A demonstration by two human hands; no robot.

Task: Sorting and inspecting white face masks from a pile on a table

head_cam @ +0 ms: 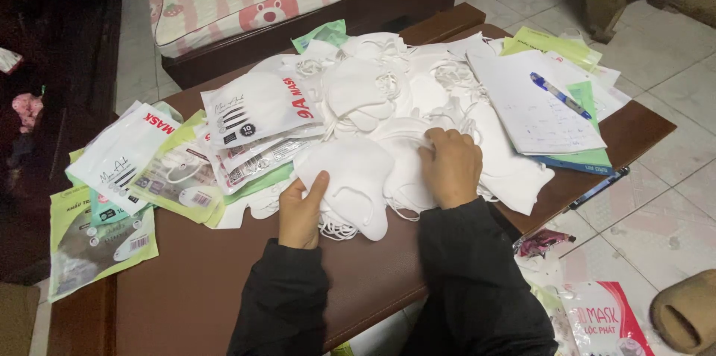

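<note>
On the brown surface [224, 274], the left hand [302, 210] pinched a white mask [354, 180] lying at its one o'clock, while the right hand [451, 166], fingers curled, pressed the pile [388, 95] at twelve.

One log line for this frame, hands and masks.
left hand: holds white mask | right hand: on mask pile | table: brown
</note>
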